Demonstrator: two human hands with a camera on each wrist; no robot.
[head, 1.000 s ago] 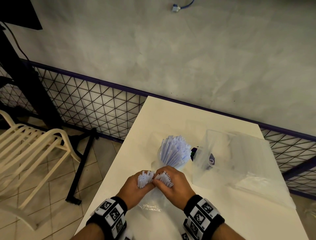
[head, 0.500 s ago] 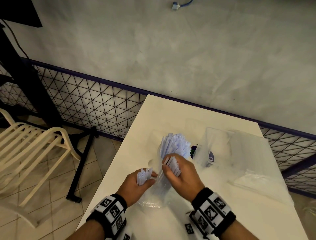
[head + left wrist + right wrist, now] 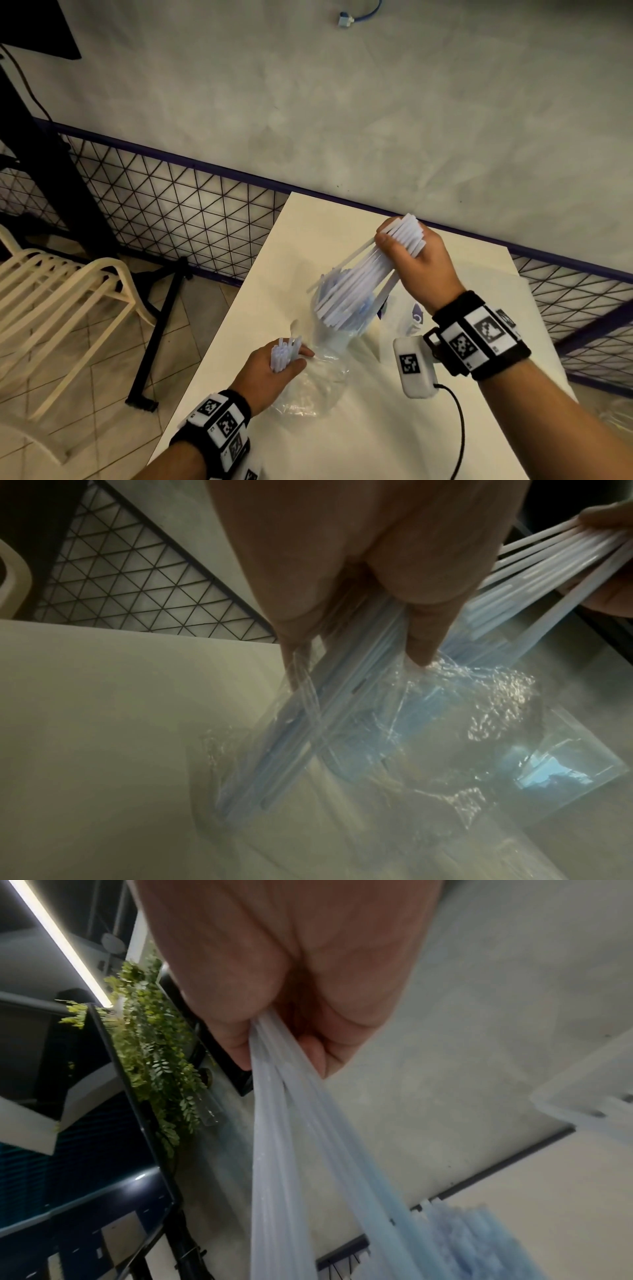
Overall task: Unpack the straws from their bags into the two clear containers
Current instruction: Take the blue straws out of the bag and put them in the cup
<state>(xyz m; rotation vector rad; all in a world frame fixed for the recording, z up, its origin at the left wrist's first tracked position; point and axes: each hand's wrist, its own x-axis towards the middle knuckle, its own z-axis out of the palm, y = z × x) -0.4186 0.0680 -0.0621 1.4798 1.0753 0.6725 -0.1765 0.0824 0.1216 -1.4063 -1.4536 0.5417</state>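
My right hand [image 3: 394,240] is raised over the table and grips the top of a bundle of white straws [image 3: 356,284]. Their lower ends fan down over the clear container [image 3: 337,329] that holds standing straws. In the right wrist view the same bundle [image 3: 291,1137] hangs from my curled fingers. My left hand [image 3: 291,356] rests low near the table's left edge and grips a small bunch of straws [image 3: 282,353] still inside the crumpled clear bag [image 3: 308,387]. In the left wrist view those straws [image 3: 308,737] run down inside the bag [image 3: 479,723]. A second clear container [image 3: 411,315] stands mostly hidden behind my right wrist.
The white table [image 3: 376,445] is narrow, and its left edge drops to a tiled floor. A cream plastic chair [image 3: 51,291] and a black stand [image 3: 164,325] stand to the left. A mesh fence [image 3: 171,212] and a grey wall close the far side.
My right hand has drawn its bundle of straws out of the bag and lifted it up and away over the container. The left hand has stayed at the bag with its bunch.
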